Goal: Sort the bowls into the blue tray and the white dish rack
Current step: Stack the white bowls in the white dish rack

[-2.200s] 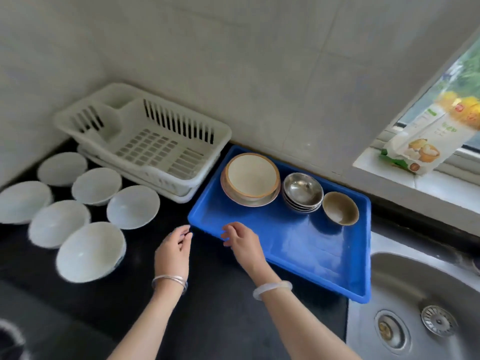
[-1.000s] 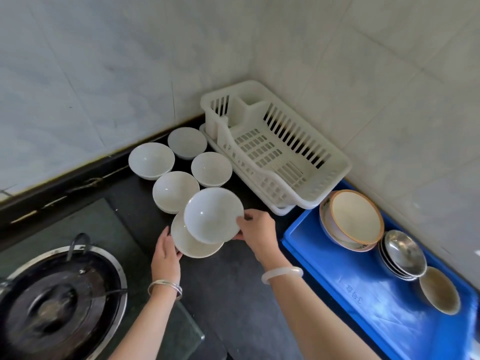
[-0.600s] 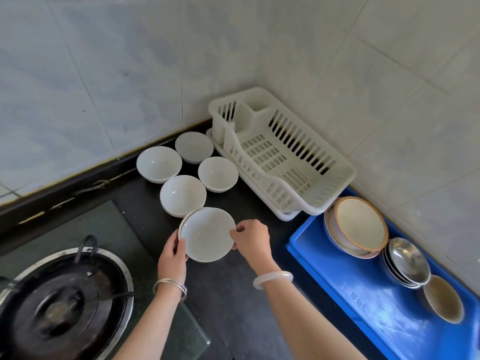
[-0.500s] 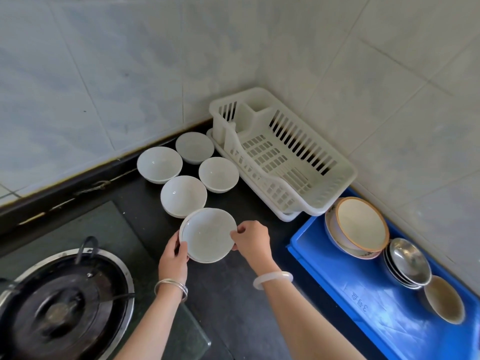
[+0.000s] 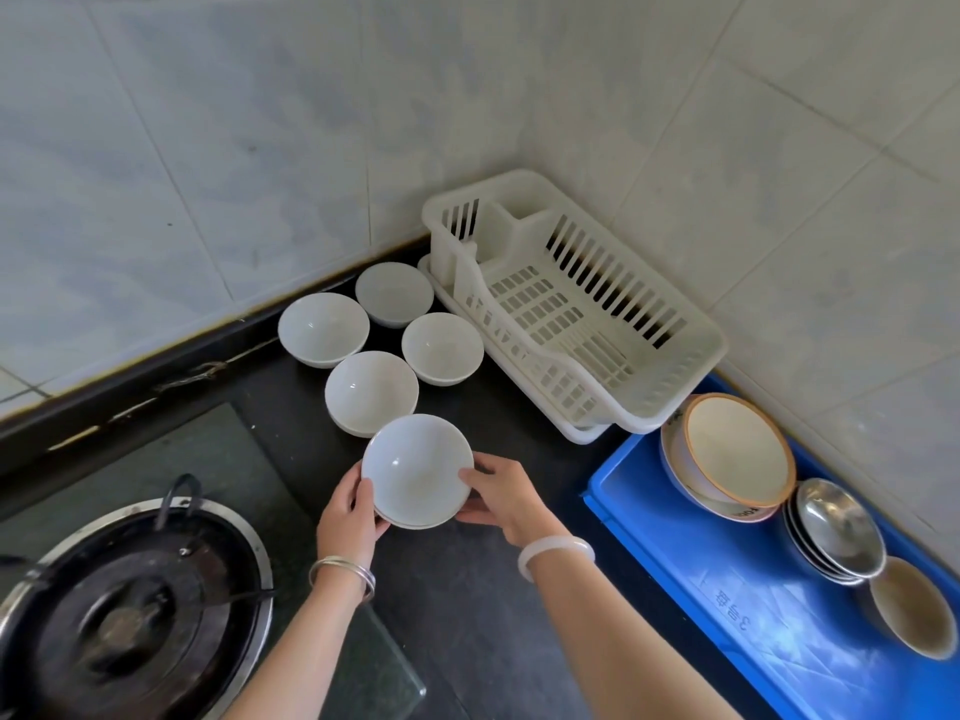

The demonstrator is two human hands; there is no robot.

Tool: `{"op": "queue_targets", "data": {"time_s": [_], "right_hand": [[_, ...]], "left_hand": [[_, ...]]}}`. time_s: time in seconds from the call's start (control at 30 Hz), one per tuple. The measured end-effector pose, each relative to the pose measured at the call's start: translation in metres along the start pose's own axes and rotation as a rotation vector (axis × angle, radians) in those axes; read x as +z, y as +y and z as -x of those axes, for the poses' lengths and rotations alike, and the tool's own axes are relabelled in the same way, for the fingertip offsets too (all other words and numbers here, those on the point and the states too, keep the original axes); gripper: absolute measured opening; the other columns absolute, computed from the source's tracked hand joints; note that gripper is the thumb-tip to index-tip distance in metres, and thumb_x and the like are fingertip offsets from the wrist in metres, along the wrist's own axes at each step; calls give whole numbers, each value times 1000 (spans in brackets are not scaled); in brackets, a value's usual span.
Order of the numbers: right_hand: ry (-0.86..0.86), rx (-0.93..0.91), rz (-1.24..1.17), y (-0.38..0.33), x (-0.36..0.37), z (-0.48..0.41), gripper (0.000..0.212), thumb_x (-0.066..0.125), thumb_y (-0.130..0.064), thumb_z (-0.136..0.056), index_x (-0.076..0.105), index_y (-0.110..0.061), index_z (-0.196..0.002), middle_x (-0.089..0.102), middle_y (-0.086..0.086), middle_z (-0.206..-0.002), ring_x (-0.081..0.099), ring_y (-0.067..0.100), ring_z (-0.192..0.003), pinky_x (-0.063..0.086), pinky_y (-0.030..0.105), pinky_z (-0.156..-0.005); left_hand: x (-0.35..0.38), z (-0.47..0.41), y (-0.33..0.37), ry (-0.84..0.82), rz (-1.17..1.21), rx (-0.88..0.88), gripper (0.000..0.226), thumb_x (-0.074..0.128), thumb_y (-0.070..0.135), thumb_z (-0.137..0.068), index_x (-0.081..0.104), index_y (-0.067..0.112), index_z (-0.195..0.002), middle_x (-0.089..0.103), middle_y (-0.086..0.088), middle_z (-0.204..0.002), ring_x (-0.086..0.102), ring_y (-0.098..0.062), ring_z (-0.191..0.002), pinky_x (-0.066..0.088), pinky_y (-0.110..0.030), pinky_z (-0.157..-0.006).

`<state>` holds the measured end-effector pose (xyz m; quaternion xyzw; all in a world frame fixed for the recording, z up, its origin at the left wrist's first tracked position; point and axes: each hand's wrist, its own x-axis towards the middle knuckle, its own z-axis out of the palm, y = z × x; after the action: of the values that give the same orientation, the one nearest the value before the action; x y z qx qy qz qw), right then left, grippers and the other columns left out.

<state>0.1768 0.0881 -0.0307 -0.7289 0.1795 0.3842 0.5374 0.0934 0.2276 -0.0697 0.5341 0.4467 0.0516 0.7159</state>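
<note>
A second ago my right hand (image 5: 498, 493) carried one white bowl above a second one on the bench (image 5: 467, 615). Now that bowl sits nested inside the other, and I have a stack of two white bowls (image 5: 418, 467). My left hand (image 5: 353, 517) grips the stack's left side, thumb against the rim. The right hand grips its right side, fingers curled round the edge. Whether the stack is lifted clear of the bench I cannot tell.

The stack is in front of four more white bowls (image 5: 371, 389), which stand singly on the bench just left of the white dish rack (image 5: 571, 324). The rack holds nothing yet. The blue tray (image 5: 727, 589) to the right already carries a big orange-rimmed bowl (image 5: 737, 449), a pile of steel bowls (image 5: 836, 527) and a small brown bowl (image 5: 909, 608).

My reading is that the tray's share looks sorted and the white bowls are meant for the rack. Pairing them halves my trips, but a nested pair is heavier and likely slippery, so I want both hands on it until it rests in the rack.
</note>
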Motion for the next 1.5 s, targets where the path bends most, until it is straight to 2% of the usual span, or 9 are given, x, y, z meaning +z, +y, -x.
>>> {"op": "queue_targets", "data": {"time_s": [0.3, 0.43, 0.63, 0.77, 0.9, 1.07, 1.2, 1.33, 1.5], "right_hand": [[45, -162, -104, -34, -34, 15, 34, 59, -9, -88, 64, -17, -121, 71, 4, -100, 73, 16, -72, 59, 27, -59], [113, -290, -158, -77, -66, 23, 32, 60, -10, -88, 64, -18, -118, 71, 0, -93, 73, 14, -68, 58, 24, -57], [254, -385, -225, -146, -120, -4, 27, 60, -13, -89, 66, -14, -116, 70, 5, -99, 71, 20, -66, 58, 23, -58], [312, -372, -271, -173, -146, -40, 27, 60, -16, -90, 64, -11, -117, 69, 8, -102, 70, 20, -68, 59, 26, -62], [321, -292, -258, -180, -158, -76, 32, 57, -15, -93, 59, -10, -125, 66, 12, -111, 69, 20, -72, 58, 30, -64], [329, -209, -272, -177, -164, -119, 33, 56, -14, -94, 57, -10, -127, 63, 13, -117, 67, 23, -77, 58, 33, -69], [345, -165, -318, -173, -164, -145, 32, 53, -12, -95, 57, -9, -127, 62, 14, -119, 67, 26, -80, 59, 35, -71], [358, -191, -300, -175, -165, -164, 30, 53, -11, -95, 58, -7, -124, 60, 13, -115, 65, 19, -71, 59, 37, -75], [377, -263, -259, -175, -163, -178, 28, 50, -10, -96, 59, -2, -121, 60, 10, -109, 62, 16, -77, 57, 29, -71]], "left_hand": [[26, 11, 49, -27, 11, 144, 29, 49, 18, -91, 60, 28, -115, 60, 0, -110, 58, -21, -99, 55, -29, -70], [71, 3, 102, -139, -3, 211, 23, 48, 19, -91, 57, 31, -108, 59, 12, -95, 58, -9, -85, 53, -19, -49], [159, -20, 164, -253, -45, 272, 18, 44, 16, -90, 55, 24, -102, 59, 3, -91, 61, -16, -81, 55, -29, -59], [209, -50, 182, -313, -63, 209, 24, 42, 14, -91, 56, 18, -110, 57, -7, -101, 60, -29, -94, 56, -39, -72], [242, -82, 180, -323, -145, 163, 34, 35, 8, -89, 58, 15, -114, 55, -7, -93, 55, -22, -78, 54, -34, -64], [267, -120, 166, -357, -144, -49, 35, 29, 0, -88, 53, 22, -102, 54, -12, -107, 54, -31, -92, 52, -36, -58], [286, -141, 162, -327, -175, -49, 40, 29, 1, -88, 55, 25, -108, 53, -10, -106, 54, -32, -93, 52, -44, -77], [294, -156, 163, -330, -186, -97, 40, 30, 2, -90, 54, 18, -117, 53, -12, -106, 52, -32, -90, 49, -37, -60], [299, -171, 160, -331, -172, -88, 43, 29, 0, -90, 54, 18, -119, 52, -11, -101, 53, -30, -79, 47, -35, -59]]}}
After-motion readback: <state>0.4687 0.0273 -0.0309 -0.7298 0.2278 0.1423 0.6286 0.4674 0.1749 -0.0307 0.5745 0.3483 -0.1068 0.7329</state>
